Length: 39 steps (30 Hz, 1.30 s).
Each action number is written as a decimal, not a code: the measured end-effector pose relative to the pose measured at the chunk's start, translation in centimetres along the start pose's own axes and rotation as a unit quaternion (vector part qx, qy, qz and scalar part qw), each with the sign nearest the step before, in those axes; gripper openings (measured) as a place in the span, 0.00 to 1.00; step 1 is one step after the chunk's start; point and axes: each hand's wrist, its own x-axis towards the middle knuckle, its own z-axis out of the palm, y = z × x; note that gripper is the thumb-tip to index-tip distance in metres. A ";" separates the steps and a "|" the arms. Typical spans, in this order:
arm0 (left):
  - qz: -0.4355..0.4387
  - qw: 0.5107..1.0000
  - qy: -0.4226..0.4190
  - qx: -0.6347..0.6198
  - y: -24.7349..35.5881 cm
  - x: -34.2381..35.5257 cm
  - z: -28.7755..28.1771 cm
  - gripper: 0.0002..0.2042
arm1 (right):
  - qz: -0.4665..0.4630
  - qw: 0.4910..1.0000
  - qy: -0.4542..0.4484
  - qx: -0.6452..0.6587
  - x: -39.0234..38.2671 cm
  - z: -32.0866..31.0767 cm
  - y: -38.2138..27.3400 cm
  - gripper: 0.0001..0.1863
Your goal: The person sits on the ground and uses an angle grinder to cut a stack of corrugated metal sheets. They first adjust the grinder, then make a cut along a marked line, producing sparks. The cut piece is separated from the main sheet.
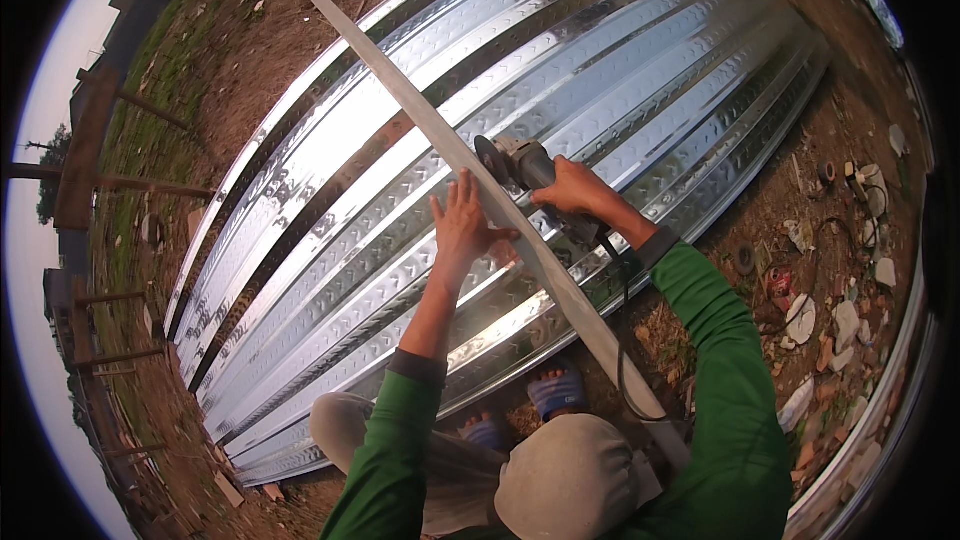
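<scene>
A shiny corrugated metal sheet [330, 240] lies on the ground in front of me. Across it runs a long straight pale plank [400, 90], slanting from far left to near right. My left hand [463, 225] presses on the plank's left edge and the metal beside it, fingers spread, thumb over the plank. On the other side, my right hand [582, 190] is wrapped round the body of an angle grinder [532, 166]. The grinder's disc [490, 156] sits against the plank's right edge, near the sheet; whether it touches the metal I cannot tell.
The grinder's black cord [622, 360] loops down over the plank's near end. My sandalled foot [557, 390] stands at the sheet's near edge, below my bent knees. Stones, rubble and litter [800, 315] cover the soil at right. A wooden fence [90, 150] stands at left.
</scene>
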 end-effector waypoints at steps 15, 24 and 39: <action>-0.034 0.999 0.019 0.038 -4.3 6.6 -3.9 0.67 | -0.021 0.996 0.073 0.047 13.6 -3.5 -10.6 0.37; -0.010 1.000 0.022 -0.006 -4.8 7.1 -3.3 0.70 | -0.026 0.999 0.043 0.008 19.1 -3.2 -13.0 0.44; -0.024 1.000 -0.008 0.009 -4.5 7.1 -3.7 0.73 | -0.049 0.996 0.075 -0.001 27.6 -2.8 -17.0 0.35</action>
